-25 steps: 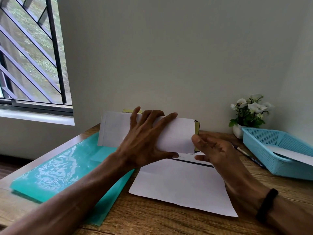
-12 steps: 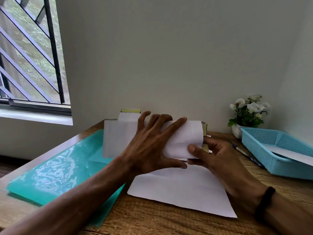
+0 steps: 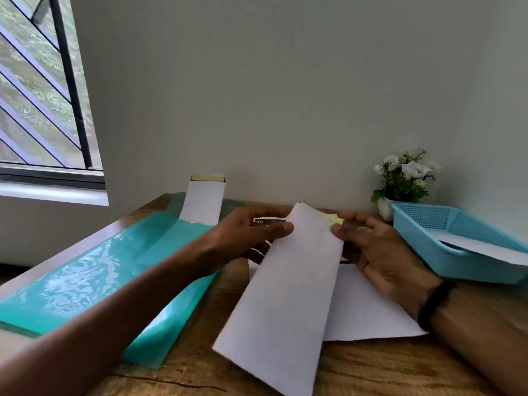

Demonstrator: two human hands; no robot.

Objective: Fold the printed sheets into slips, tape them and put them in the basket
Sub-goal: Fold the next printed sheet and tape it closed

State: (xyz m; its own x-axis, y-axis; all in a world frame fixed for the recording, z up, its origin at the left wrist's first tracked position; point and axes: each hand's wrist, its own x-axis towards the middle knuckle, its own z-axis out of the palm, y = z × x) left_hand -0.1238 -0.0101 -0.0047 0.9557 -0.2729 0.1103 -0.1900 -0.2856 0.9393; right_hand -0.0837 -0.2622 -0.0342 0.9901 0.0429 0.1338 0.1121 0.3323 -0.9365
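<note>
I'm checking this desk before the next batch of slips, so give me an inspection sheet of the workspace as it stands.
Surface: wooden table, cracked near front edge.
Job's things: folded slip held over flat sheet; blue basket holds a paper.
Clutter: teal folder, flower pot, paper strip leaning on wall.
Hands: left hand and right hand grip the slip's far end.
Cables: nothing seen.
Surroundings: barred window, plain wall.

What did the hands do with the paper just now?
The folded slip was turned from lying crosswise to pointing toward the person. The left hand, earlier spread over it, now pinches its far end with the right hand. The basket, flowers and sheet underneath stayed.
</note>
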